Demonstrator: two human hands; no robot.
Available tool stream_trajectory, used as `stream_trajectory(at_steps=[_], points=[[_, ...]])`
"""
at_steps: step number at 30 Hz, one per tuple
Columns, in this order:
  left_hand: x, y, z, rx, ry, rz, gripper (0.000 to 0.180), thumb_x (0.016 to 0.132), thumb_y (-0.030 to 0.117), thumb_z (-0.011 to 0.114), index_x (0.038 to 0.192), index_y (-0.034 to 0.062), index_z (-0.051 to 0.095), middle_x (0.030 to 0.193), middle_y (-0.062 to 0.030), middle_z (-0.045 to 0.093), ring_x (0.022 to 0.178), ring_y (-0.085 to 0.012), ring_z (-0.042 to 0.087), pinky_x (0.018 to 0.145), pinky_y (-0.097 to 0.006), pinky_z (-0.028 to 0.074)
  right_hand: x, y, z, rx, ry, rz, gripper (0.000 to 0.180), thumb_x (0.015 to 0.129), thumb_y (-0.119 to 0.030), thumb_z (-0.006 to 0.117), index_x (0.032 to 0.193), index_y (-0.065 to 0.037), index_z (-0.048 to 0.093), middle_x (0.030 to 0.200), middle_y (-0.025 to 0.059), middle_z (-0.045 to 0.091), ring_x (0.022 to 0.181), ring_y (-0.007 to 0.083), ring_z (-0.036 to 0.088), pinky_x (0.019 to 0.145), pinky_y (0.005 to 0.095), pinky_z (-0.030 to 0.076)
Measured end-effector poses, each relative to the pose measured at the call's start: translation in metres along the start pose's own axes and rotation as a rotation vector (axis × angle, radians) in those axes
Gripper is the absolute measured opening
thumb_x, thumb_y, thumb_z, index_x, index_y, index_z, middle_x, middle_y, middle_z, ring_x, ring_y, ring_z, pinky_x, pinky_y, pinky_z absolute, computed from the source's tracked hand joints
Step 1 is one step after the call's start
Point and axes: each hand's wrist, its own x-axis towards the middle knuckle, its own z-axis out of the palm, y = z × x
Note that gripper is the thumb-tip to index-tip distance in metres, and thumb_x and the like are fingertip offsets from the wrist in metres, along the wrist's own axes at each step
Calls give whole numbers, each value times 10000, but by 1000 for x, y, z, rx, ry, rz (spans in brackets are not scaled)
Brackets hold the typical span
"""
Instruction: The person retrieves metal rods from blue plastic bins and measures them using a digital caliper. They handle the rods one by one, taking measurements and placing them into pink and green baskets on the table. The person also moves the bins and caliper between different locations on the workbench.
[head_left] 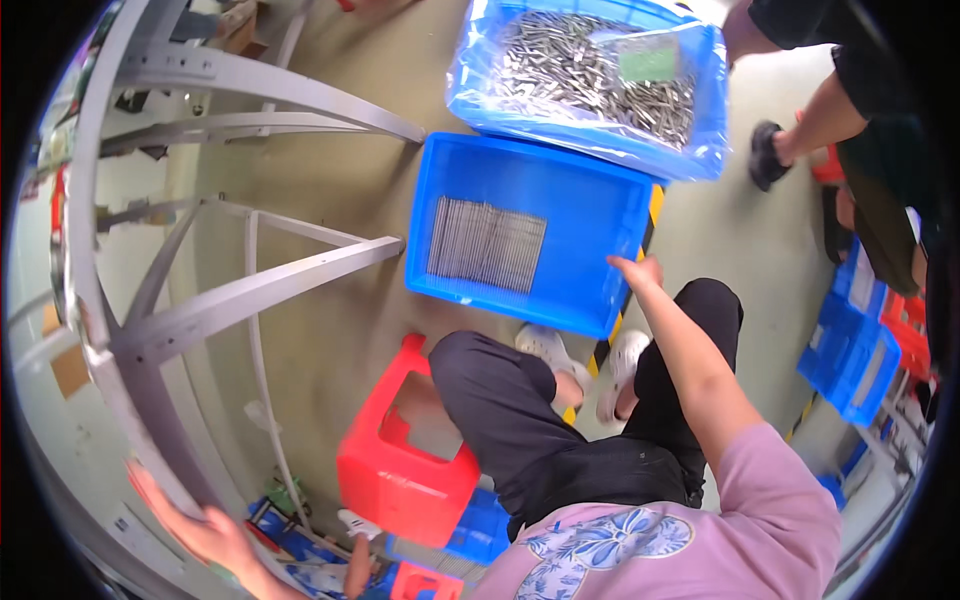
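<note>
In front of my legs a blue plastic bin stands on the floor. Thin metal rods, laid side by side in a neat block, cover part of its bottom. My right hand grips the bin's right rim, with fingers over the edge. Far out at lower left, my left hand has its fingers stretched out. It lies against or close beside a grey metal frame; actual contact is hard to make out. Nothing shows in that hand.
Behind the bin, a second blue bin lined with clear plastic holds a heap of small metal parts and a green card. A red stool stands left of my legs. Another person's leg is at upper right, near stacked bins.
</note>
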Motion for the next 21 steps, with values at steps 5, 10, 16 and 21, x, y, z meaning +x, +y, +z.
stream_trajectory(at_steps=[5, 10, 16, 21], points=[[-51, 132, 129, -204, 456, 237, 462, 669, 37, 492, 1129, 8, 470, 1117, -176, 490, 1037, -325, 458, 892, -432, 352, 13, -11, 46, 425, 436, -311, 309, 638, -168, 590, 890, 10, 595, 802, 175, 632, 765, 305, 617, 704, 371, 468], [-62, 265, 346, -788, -343, -37, 524, 656, 168, 648, 1122, -7, 481, 1125, -163, 494, 1074, -342, 435, 931, -384, 342, 13, -6, 44, 476, 344, -349, 390, 638, -168, 602, 986, 1, 549, 966, 177, 582, 884, 306, 569, 757, 358, 438], [-66, 304, 432, -469, -543, -218, 864, 570, 321, 747, 1203, -97, 333, 1169, -241, 422, 1100, -362, 402, 941, -397, 343, -29, -17, 37, 92, 791, -1231, 614, 599, -138, 621, 1175, -30, 436, 1134, 148, 472, 1064, 330, 439, 907, 423, 299], [-72, 321, 441, -580, -531, -196, 926, 540, 341, 769, 1211, -109, 317, 1208, -236, 377, 1107, -370, 393, 945, -405, 336, -41, -4, 128, 163, -94, -820, 626, 639, -195, 637, 1174, 48, 421, 1139, 208, 476, 1081, 324, 448, 916, 390, 351]])
